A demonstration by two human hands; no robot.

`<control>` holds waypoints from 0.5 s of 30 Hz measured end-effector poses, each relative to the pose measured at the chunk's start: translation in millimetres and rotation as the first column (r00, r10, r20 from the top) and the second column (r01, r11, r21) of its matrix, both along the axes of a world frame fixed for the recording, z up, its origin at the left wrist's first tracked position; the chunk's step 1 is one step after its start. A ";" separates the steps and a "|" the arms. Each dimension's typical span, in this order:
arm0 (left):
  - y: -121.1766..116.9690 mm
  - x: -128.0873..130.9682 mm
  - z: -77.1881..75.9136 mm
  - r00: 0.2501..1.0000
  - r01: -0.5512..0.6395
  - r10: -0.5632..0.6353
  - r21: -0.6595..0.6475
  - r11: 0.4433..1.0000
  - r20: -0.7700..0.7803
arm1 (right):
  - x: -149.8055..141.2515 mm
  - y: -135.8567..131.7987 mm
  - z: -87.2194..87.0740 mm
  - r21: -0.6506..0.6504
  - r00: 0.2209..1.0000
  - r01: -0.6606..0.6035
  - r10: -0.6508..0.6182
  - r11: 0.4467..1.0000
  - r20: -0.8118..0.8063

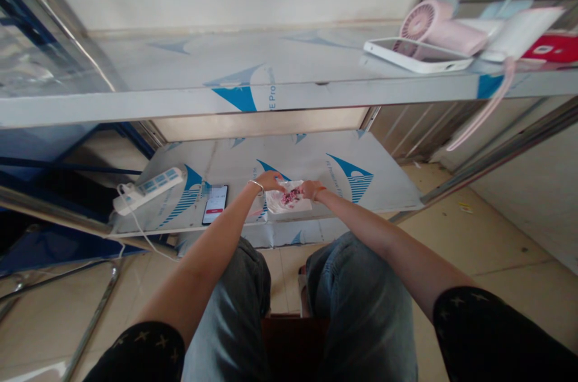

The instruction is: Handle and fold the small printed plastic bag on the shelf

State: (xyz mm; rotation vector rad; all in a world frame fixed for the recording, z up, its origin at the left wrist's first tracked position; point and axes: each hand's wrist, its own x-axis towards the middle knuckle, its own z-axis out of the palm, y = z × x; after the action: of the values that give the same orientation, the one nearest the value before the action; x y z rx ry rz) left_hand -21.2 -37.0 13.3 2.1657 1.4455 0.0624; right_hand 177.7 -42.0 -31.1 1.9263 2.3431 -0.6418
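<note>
A small white tray-like packet (280, 206), seemingly wrapped in clear plastic, rests at the front of the lower shelf (307, 156). A cluster of small red and pink bead-like pieces (291, 196) lies on or in it; their exact kind is too small to tell. My left hand (271, 180), with a bracelet at the wrist, curls its fingers over the packet's upper left edge. At the right side, my right hand (310, 189) has its fingers pressed together by the red pieces. Whatever sits between those fingertips is hidden.
Left of the packet lie a lit phone (215, 204) and a white power strip (153, 189) with a cable hanging over the front edge. An upper shelf (171, 96) crosses above my hands, bearing a pink hand fan (451, 30), a white-framed phone (418, 57) and a red box (553, 48).
</note>
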 end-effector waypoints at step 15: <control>-7.5 5.0 13.2 0.999 -0.046 0.046 -0.043 0.998 0.002 | 4.5 2.8 -2.9 -0.025 0.975 -0.134 0.136 0.991 0.175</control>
State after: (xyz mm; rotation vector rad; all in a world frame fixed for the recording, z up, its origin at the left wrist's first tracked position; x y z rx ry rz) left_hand -16.1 -44.5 26.5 2.0976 1.4824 0.0506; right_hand 182.2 -39.3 -34.0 1.7214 2.3281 -0.4544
